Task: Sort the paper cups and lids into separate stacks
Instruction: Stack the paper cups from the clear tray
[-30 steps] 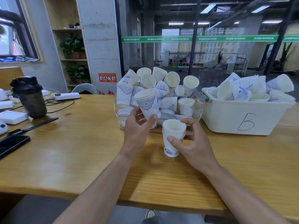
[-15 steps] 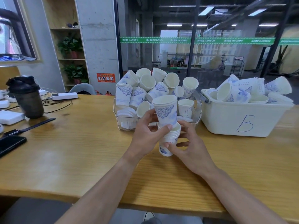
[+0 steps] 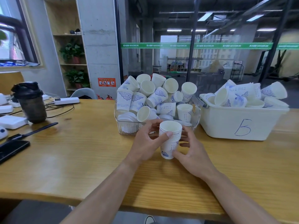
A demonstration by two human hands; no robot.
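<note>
Both the left hand [image 3: 148, 141] and right hand [image 3: 192, 152] grip a short cup stack [image 3: 169, 139] on the tabletop [image 3: 80, 151], while the clear bin [image 3: 127, 128] looks nearly full of loose cups and lids, so sorting seems barely begun.

Bare table [image 3: 77, 159] spreads left and front of the cup stack [image 3: 169, 139]. Behind it, a clear bin [image 3: 127, 126] heaped with cups and white tub [image 3: 234, 125] block the way; bottle [image 3: 31, 102] and phone [image 3: 11, 149] crowd far left.

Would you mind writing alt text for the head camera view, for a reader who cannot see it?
Both hands, left hand and right hand, hold an upright stack of nested paper cups on a wooden table. Behind it, a clear bin overflows with loose cups and lids, beside a white tub marked B, also holding cups.
</note>
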